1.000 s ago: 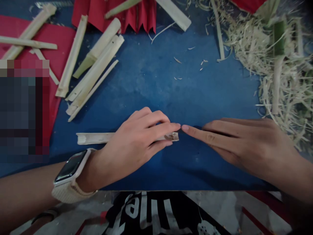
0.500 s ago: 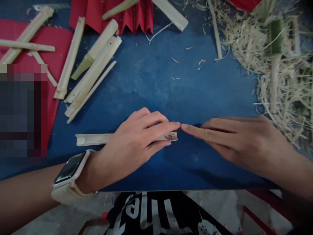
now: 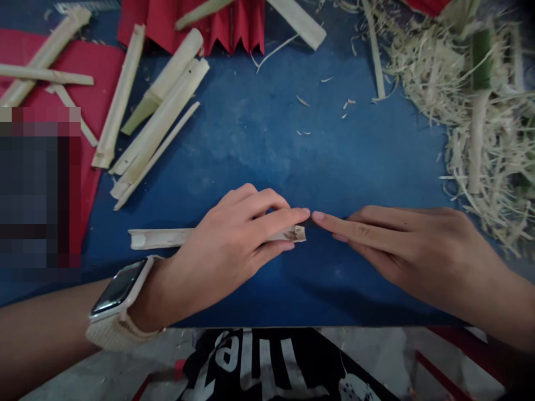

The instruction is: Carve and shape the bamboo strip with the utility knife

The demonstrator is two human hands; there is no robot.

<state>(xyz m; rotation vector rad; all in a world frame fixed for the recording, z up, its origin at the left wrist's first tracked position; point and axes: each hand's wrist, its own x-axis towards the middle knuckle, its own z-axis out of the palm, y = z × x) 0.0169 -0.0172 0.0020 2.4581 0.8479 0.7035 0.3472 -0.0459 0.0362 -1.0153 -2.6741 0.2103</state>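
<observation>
A split bamboo strip [image 3: 161, 238] lies left to right on the blue table's [image 3: 343, 145] near part. The left hand [image 3: 238, 239] arches over it, fingers and thumb gripping near its right end. The right hand [image 3: 413, 239] points left, index extended; whether it grips anything, I cannot tell.

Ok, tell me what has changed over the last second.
Very little. The right hand has shifted slightly, so that what looks like its thumb tip now shows below its index finger. Nothing was visibly taken hold of or let go. The left hand stays on the bamboo strip; the shavings lie as they were.
</observation>
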